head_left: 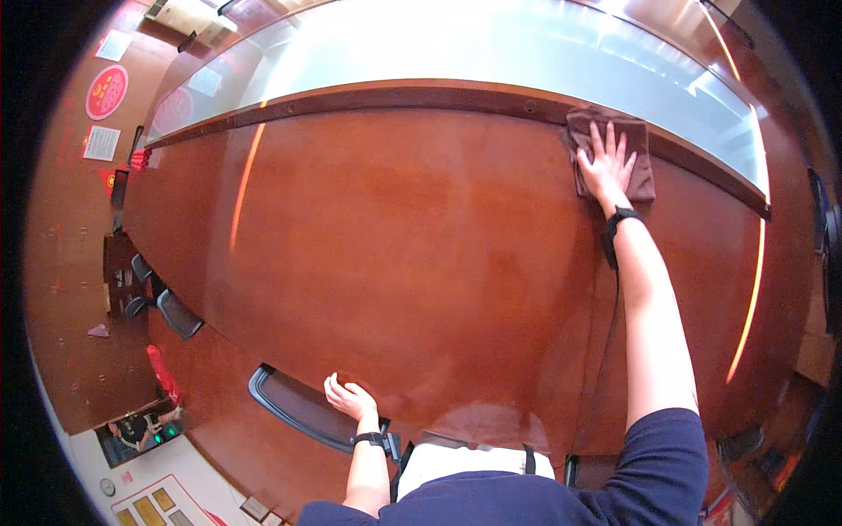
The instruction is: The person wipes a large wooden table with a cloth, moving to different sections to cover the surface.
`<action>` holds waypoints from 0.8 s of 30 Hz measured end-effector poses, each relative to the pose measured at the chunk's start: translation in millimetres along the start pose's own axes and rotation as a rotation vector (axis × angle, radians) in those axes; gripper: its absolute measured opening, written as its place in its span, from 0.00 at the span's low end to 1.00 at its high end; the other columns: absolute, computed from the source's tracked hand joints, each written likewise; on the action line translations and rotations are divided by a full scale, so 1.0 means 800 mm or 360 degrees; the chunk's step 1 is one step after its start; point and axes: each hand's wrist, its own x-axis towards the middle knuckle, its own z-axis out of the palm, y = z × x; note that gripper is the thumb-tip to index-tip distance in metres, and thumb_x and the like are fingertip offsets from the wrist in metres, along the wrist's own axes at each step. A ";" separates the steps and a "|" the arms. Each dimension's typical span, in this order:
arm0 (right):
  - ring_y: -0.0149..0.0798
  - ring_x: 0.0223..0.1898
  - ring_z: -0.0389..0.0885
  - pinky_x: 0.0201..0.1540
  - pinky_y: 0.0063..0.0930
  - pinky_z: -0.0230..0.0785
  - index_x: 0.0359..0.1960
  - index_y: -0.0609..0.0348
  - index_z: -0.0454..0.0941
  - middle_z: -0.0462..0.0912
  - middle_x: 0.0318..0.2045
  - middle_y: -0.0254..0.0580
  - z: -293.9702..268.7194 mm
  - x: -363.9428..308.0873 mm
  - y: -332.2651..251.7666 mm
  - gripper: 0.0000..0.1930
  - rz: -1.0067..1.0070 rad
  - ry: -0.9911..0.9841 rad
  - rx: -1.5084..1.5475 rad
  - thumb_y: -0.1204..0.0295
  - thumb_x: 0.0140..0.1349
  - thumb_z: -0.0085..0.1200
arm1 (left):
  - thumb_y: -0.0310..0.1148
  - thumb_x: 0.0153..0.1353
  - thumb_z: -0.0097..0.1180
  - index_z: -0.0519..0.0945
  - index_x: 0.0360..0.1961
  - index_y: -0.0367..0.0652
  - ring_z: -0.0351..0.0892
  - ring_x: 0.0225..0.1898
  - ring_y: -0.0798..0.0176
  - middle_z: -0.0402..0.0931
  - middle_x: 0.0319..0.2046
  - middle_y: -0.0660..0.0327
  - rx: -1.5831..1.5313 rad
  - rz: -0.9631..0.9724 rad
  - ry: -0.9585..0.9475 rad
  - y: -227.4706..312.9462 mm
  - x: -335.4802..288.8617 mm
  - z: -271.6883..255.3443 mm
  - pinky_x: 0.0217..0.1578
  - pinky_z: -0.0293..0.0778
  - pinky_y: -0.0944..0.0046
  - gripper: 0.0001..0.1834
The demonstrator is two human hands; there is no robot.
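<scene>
Round red sign (107,92) hangs on brown wall (70,197), far L, btwn 2 white sheets (102,143). Dark chair (307,410) stands lower L, w/ smaller-looking chairs (180,314) further up. Btm L: white wall (186,463) carries small round clock (107,486) & yellowish plaques (164,500). Red thing (161,372) nr there, too blurred to ID.

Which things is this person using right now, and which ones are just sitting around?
Being used:
cloth, flat under the right hand
table, with the cloth on it

Just there:
near chair, seen beside the empty left hand
far chair, by the table's left side
round red sign, on the wall
</scene>
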 end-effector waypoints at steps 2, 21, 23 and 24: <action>0.46 0.73 0.33 0.68 0.63 0.29 0.71 0.23 0.40 0.33 0.73 0.28 -0.005 0.005 -0.007 0.37 0.0020 0.0226 0.0032 0.42 0.61 0.40 | 0.24 0.56 0.46 0.71 0.52 0.41 0.61 0.60 0.46 0.64 0.57 0.51 -0.0002 -0.0012 -0.0013 -0.027 -0.011 -0.015 0.59 0.58 0.46 0.20; 0.45 0.73 0.31 0.67 0.65 0.27 0.70 0.21 0.39 0.33 0.73 0.26 -0.023 -0.023 0.015 0.38 0.0004 0.0122 -0.0080 0.42 0.60 0.41 | 0.25 0.56 0.45 0.69 0.53 0.40 0.61 0.59 0.45 0.64 0.57 0.50 0.0009 0.0053 -0.0019 -0.057 -0.040 -0.033 0.59 0.58 0.46 0.21; 0.46 0.73 0.34 0.67 0.65 0.29 0.70 0.24 0.45 0.38 0.73 0.28 -0.004 -0.059 0.053 0.36 0.0090 -0.0005 -0.0010 0.43 0.60 0.41 | 0.25 0.55 0.46 0.69 0.53 0.41 0.61 0.59 0.45 0.64 0.57 0.50 0.0030 0.0055 -0.0030 -0.033 -0.029 -0.027 0.58 0.58 0.46 0.21; 0.47 0.73 0.36 0.67 0.66 0.30 0.70 0.25 0.47 0.40 0.73 0.29 -0.003 -0.087 0.053 0.35 0.0123 -0.0116 0.0007 0.43 0.60 0.41 | 0.25 0.55 0.47 0.69 0.51 0.41 0.62 0.59 0.46 0.64 0.56 0.51 0.0055 0.0051 -0.0008 -0.035 -0.027 -0.030 0.57 0.59 0.46 0.20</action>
